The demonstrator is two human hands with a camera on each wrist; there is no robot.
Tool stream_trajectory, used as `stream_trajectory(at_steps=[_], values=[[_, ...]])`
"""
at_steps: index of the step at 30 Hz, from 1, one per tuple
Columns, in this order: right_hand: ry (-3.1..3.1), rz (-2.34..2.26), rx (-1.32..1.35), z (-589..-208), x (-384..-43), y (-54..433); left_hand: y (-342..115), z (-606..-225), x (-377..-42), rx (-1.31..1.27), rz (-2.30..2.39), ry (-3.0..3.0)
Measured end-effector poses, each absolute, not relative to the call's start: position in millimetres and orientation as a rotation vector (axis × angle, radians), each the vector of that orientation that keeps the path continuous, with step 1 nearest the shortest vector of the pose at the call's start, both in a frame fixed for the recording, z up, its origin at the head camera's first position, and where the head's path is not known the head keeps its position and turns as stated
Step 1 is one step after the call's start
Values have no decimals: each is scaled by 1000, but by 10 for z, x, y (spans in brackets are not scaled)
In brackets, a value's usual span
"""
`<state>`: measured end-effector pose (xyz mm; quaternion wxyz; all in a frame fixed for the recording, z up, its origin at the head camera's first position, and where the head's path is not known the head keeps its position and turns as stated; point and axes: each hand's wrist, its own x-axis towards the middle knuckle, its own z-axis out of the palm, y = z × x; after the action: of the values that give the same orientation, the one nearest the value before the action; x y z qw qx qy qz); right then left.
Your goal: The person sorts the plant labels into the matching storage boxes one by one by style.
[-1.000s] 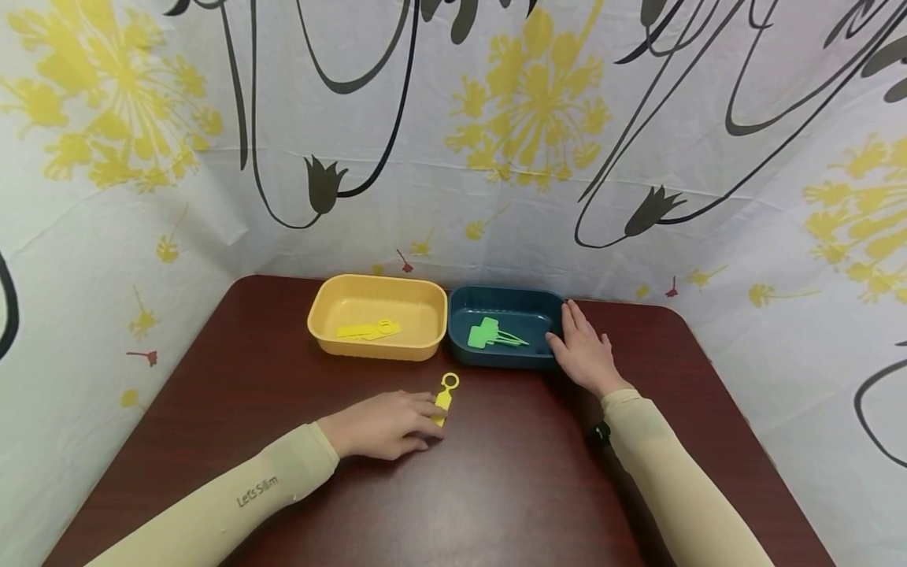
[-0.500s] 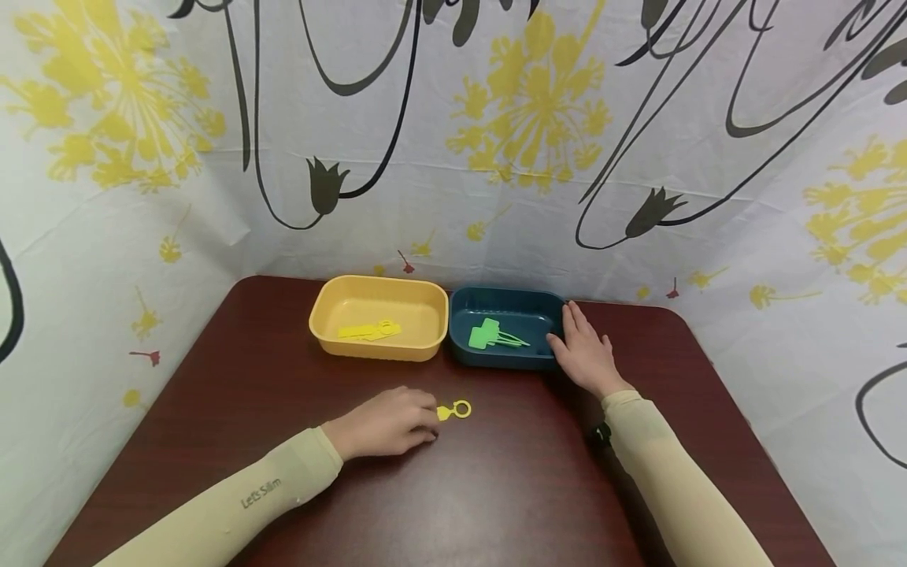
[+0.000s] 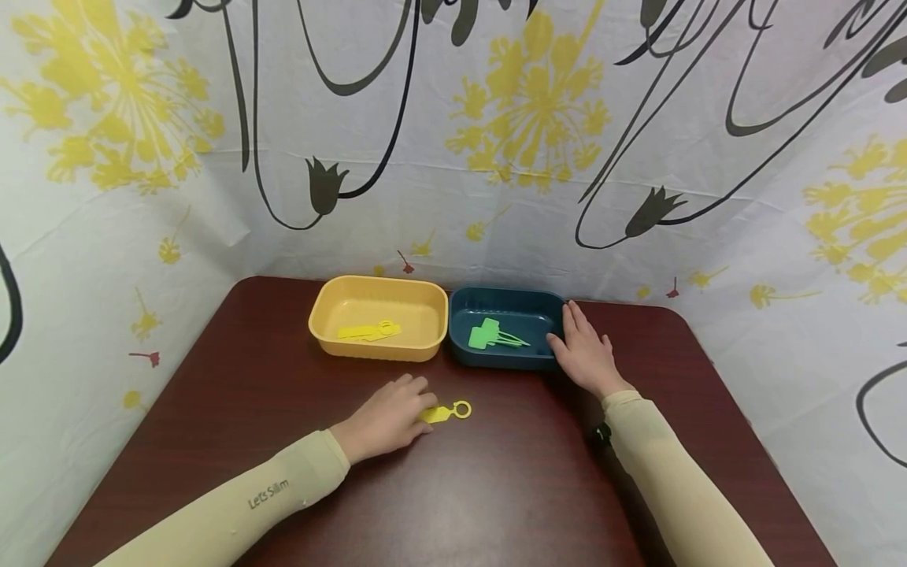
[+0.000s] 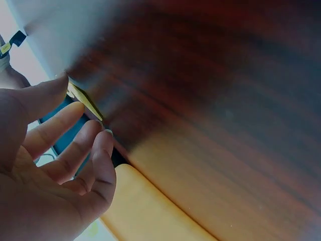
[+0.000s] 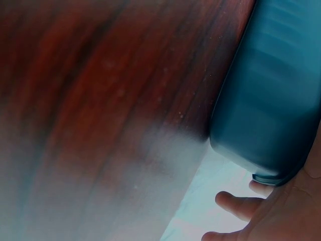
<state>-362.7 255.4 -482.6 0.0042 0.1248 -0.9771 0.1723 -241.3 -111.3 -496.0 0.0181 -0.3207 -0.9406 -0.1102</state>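
Note:
My left hand (image 3: pixel 388 415) is low over the table, thumb and curled fingers at the edges of a flat yellow ring-ended tag (image 3: pixel 439 413). Its ring end points right, and the hand covers its left end. In the left wrist view the tag (image 4: pixel 86 100) shows edge-on between thumb tip and fingertips. My right hand (image 3: pixel 584 350) rests against the right end of a dark blue bin (image 3: pixel 506 361), fingers extended along its outer side and thumb at the front rim. Beyond the bin's end (image 5: pixel 271 105), the right wrist view shows some spread fingertips.
A yellow bin (image 3: pixel 379 350) stands left of the blue one, with yellow tags (image 3: pixel 368 330) lying in it. Green T-shaped plant labels (image 3: pixel 485 334) lie in the blue bin. Behind the dark red wooden table (image 3: pixel 496 488) hangs a patterned white cloth (image 3: pixel 482 220).
The yellow tag has turned from pointing away to pointing right. My left hand then shifts slightly, uncovering more of the tag. My right hand stays on the blue bin.

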Motion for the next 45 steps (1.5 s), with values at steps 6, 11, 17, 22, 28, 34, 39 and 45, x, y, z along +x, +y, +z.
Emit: stream_trajectory(at_steps=[6, 11, 17, 22, 28, 34, 39, 45], values=[[-3060, 542, 392, -4833, -3632, 2556, -1093, -4955, -2425, -942, -450, -2952], [-3058, 533, 398, -4837, -3632, 2560, -1074, -4962, -2437, -874, -534, -2990], [-3061, 538, 396, -4827, -3623, 2556, -1066, -4961, -2448, -851, -585, -2991], [-3057, 533, 392, -4832, -3628, 2558, -1056, -4948, -2459, -846, -622, -3003], [-3053, 541, 394, -4835, -3628, 2558, -1042, -4923, -2479, -867, -675, -3029], [-3047, 548, 400, -4859, -3626, 2565, -1037, -4931, -2455, -874, -701, -3010], [-3042, 565, 402, -4850, -3620, 2556, -1044, -4921, -2428, -894, -708, -2962], [-3048, 562, 394, -4837, -3622, 2555, -1066, -4861, -2407, -872, -741, -2925]])
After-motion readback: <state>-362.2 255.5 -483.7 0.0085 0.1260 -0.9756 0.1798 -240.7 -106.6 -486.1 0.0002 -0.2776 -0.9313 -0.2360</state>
